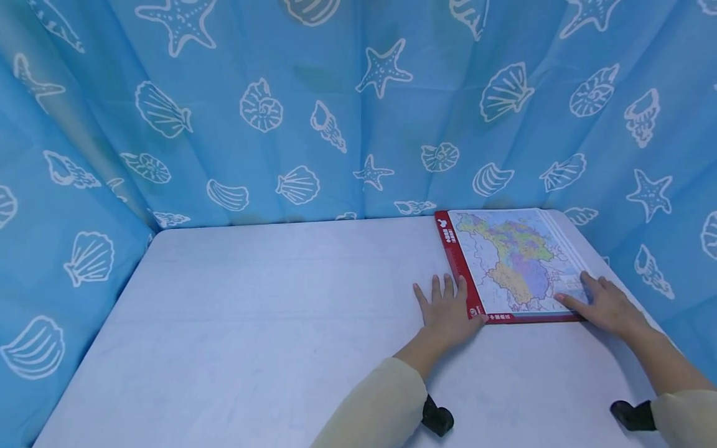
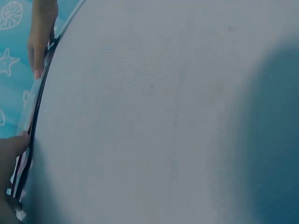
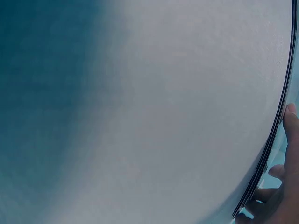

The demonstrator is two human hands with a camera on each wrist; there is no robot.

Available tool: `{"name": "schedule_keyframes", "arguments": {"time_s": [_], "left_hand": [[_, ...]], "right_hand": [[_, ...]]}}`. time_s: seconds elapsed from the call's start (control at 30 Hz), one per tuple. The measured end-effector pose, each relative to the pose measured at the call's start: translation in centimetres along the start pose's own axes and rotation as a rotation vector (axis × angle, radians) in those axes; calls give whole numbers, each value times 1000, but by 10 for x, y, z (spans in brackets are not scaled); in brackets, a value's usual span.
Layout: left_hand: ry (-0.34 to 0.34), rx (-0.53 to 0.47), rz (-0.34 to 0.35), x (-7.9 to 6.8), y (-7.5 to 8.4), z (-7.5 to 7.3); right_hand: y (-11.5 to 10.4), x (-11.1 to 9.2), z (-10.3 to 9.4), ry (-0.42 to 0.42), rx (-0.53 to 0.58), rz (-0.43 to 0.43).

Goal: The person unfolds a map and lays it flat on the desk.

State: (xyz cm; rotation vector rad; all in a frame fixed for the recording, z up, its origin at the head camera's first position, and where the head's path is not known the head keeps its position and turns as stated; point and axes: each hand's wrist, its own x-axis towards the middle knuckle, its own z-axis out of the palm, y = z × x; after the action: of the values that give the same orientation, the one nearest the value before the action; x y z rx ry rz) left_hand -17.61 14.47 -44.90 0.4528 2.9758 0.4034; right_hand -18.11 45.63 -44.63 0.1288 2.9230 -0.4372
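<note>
A flat map board (image 1: 506,261) with a red border lies on the right part of the table, printed with a coloured map. My left hand (image 1: 447,316) is at its near left corner, fingers straight and spread beside the red edge, thumb along the corner. At the right side, my right hand (image 1: 610,306) holds the edge, thumb on top of the map and fingers bent over the side. In the right wrist view the board's thin dark edge (image 3: 281,109) appears layered, with the fingers close around it; the fingertips are partly hidden. The left wrist view catches both hands along the near edge (image 2: 36,109).
A white-covered table (image 1: 235,323) stretches to the left and in front. A blue curtain (image 1: 336,81) with white shells and starfish hangs behind it and along both sides. Black devices (image 1: 438,418) sit by the sleeves, one at each wrist.
</note>
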Motion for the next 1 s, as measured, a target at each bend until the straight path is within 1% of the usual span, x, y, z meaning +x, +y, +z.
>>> {"name": "schedule_keyframes", "arguments": {"time_s": [0.1,0.2,0.37,0.43,0.57,0.67,0.73,0.8,0.87,1.0], "left_hand": [[-6,-25,1,1,1,0],[-13,-51,-2,2,2,1],[-32,-48,-6,3,3,0],[-39,-57,-9,3,4,0],[-31,-109,-17,3,6,0],[-12,-184,-35,4,8,0],[5,-264,-57,4,9,0],[33,-378,-85,6,10,-1],[56,-521,-111,8,11,-2],[81,-881,-189,13,11,0]], "right_hand": [[-2,0,0,-15,33,4],[-3,0,1,-11,61,-11],[-5,2,2,1,79,-35],[-6,3,1,6,101,-21],[-9,5,-1,26,172,39],[-9,6,-3,32,217,83],[-9,6,-4,24,241,102],[-9,6,-6,13,268,119],[-9,6,-7,7,291,131],[-10,5,-7,4,328,129]]}}
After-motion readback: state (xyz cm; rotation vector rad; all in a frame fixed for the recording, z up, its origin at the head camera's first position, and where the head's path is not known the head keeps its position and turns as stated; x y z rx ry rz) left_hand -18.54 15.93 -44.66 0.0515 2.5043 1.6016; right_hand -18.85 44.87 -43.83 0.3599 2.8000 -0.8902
